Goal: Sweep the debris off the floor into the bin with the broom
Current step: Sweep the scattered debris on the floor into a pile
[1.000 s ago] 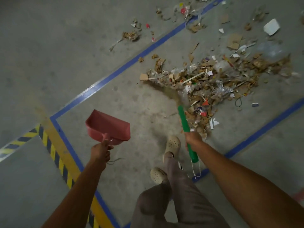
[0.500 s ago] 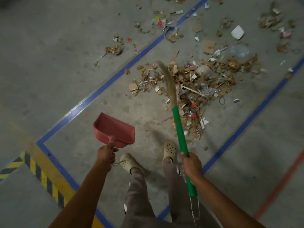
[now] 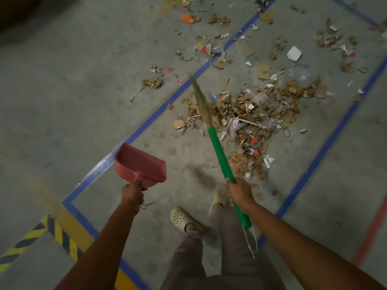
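At far left a yellow-and-black hazard stripe (image 3: 31,237) runs beside the blue tape line (image 3: 159,114), and it sits lower in the view than a second ago, because the person has stepped forward toward the mess. The left hand (image 3: 131,193) has its fingers wrapped round the grip of the red dustpan (image 3: 144,164), which hangs above the floor with its mouth turned away from the person. It is carried much as it was a second ago and looks empty. No other bin shows.

Next comes the broom (image 3: 219,155). A second ago its bristles (image 3: 202,101) lay low against the near left edge of the debris. Now they are blurred and point forward and left, with their tip at the blue line. Whether they touch the floor I cannot tell. The right hand (image 3: 239,192) is closed round the green handle near its lower end.

To the right the debris pile (image 3: 259,114) lies on the floor inside the blue lines, much as before. Loose scraps (image 3: 152,82) lie beyond the line to the left, and more lie farther off. I judge that the broom is reaching out for a fresh stroke to pull the left edge in. Nothing is in the dustpan yet, so collection has not begun.
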`<state>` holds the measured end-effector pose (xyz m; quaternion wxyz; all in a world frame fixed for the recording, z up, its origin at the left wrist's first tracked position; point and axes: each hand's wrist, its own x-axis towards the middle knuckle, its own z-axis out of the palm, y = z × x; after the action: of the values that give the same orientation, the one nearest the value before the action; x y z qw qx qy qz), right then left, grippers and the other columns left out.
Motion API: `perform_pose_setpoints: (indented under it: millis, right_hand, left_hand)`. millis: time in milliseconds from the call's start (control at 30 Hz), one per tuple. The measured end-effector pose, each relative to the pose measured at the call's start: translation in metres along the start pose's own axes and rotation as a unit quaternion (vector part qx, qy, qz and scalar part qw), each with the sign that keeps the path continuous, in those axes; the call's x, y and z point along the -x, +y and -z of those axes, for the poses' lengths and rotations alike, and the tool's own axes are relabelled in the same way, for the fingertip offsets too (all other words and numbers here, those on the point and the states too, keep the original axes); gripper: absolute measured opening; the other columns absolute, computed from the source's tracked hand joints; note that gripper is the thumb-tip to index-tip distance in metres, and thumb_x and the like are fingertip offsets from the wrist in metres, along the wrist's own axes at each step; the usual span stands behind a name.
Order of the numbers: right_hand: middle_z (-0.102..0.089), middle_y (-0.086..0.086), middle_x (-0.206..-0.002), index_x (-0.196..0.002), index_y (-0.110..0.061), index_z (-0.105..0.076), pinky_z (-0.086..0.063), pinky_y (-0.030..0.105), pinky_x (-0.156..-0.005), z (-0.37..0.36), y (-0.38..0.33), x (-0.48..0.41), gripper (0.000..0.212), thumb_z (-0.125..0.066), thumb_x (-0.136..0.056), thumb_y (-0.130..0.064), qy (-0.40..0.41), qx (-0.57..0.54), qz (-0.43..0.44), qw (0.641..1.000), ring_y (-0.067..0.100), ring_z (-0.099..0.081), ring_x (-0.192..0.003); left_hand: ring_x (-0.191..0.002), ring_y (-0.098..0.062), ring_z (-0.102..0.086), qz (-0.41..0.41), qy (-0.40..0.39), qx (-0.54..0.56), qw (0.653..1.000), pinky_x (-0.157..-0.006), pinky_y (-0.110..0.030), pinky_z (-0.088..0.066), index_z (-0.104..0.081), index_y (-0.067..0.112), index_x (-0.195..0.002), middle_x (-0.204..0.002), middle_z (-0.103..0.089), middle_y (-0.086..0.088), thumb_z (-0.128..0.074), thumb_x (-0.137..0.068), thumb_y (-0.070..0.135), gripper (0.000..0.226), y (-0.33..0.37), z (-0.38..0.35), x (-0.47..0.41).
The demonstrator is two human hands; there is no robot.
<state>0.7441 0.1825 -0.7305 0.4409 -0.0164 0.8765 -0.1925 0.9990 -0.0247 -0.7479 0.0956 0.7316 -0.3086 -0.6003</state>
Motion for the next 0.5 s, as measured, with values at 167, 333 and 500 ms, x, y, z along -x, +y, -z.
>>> perform_pose_setpoints:
  millis: [167, 333, 500]
  right_hand:
    - [-0.071, 0.012, -0.088, -0.1, -0.012, -0.064, -0.058, 0.034, -0.063, -0.041, -0.053, -0.014, 0.031, -0.052, -0.095, -0.04, -0.082, 0.072, 0.044, 0.993, 0.031, -0.071, -0.075]
    - [-0.065, 0.007, -0.069, -0.113, -0.006, -0.061, -0.048, 0.025, -0.042, -0.074, -0.086, -0.05, 0.033, -0.055, -0.097, -0.034, -0.179, 0.162, 0.012, 0.97, 0.018, -0.06, -0.046]
    - [-0.07, 0.012, -0.081, -0.112, 0.001, -0.062, -0.062, 0.035, -0.062, -0.083, -0.089, -0.104, 0.028, -0.055, -0.098, -0.022, -0.189, 0.211, -0.043, 0.958, 0.025, -0.073, -0.068]
  left_hand:
    - [-0.032, -0.005, -0.029, 0.002, 0.016, -0.005, 1.0, -0.035, -0.013, -0.022, -0.054, 0.005, -0.077, -0.074, -0.055, -0.013, -0.062, -0.096, 0.034, 0.035, 0.016, 0.006, -0.017]
    - [-0.033, -0.005, -0.028, 0.03, 0.031, -0.008, 0.999, -0.035, -0.014, -0.022, -0.052, 0.007, -0.078, -0.074, -0.054, -0.012, -0.063, -0.096, 0.036, 0.036, 0.028, 0.009, -0.029]
    - [-0.033, -0.005, -0.029, 0.049, 0.043, -0.026, 0.998, -0.034, -0.016, -0.023, -0.056, 0.004, -0.086, -0.073, -0.054, -0.011, -0.062, -0.097, 0.031, 0.03, 0.047, -0.005, -0.045]
